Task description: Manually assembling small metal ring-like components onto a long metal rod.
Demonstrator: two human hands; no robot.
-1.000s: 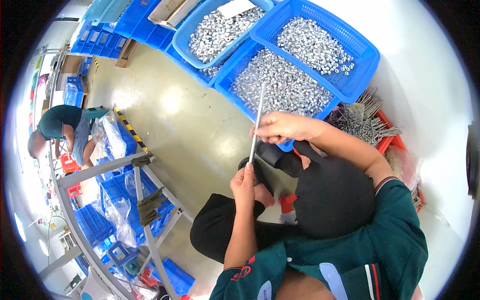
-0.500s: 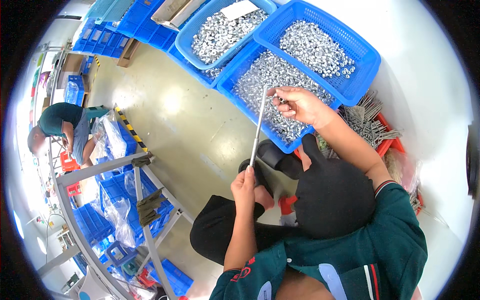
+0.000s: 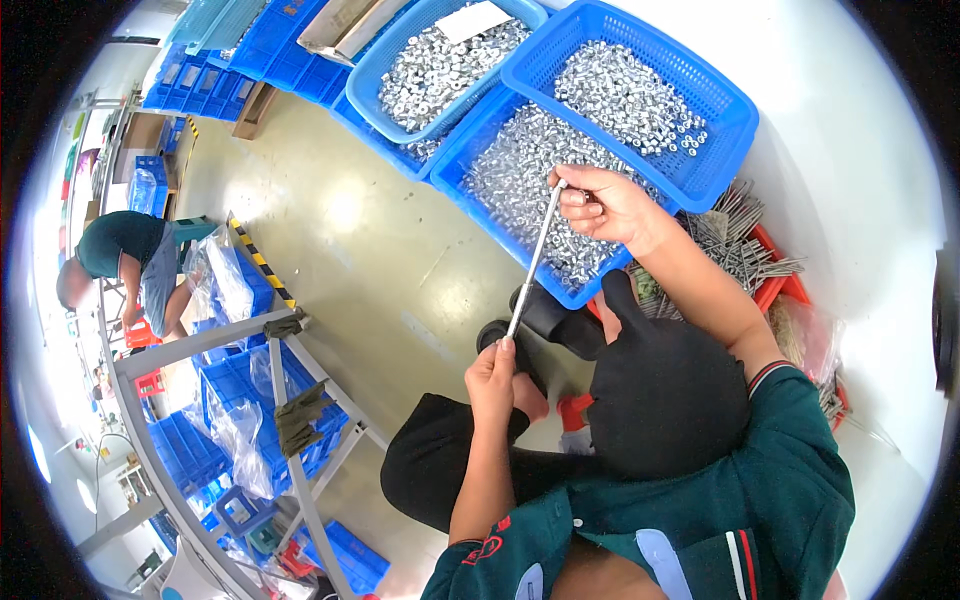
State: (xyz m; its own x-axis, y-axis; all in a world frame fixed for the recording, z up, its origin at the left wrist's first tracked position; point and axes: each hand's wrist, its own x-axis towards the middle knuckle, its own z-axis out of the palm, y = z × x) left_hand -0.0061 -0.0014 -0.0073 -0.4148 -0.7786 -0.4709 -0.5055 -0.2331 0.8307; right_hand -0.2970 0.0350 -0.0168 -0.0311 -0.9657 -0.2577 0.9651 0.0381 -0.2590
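My left hand is closed around the lower end of a slim metal rod, which slants up and to the right. At the rod's upper end, the thumb and fingers of my right hand pinch together, the other fingers curled. Something small and shiny shows among those curled fingers, too small to name. Beneath my right hand lies a blue basket full of small silvery metal sleeves. A second blue basket with similar pieces rests on its far right side.
Farther back stands a lighter blue basket of metal parts with a white card on top. Long metal rods fill a red crate at right. A grey metal frame and blue crates stand left, where another person bends over.
The rod's upper end has swung right, and my right fingers, previously beside the tip, now close on it. My left hand has stayed nearly in place.
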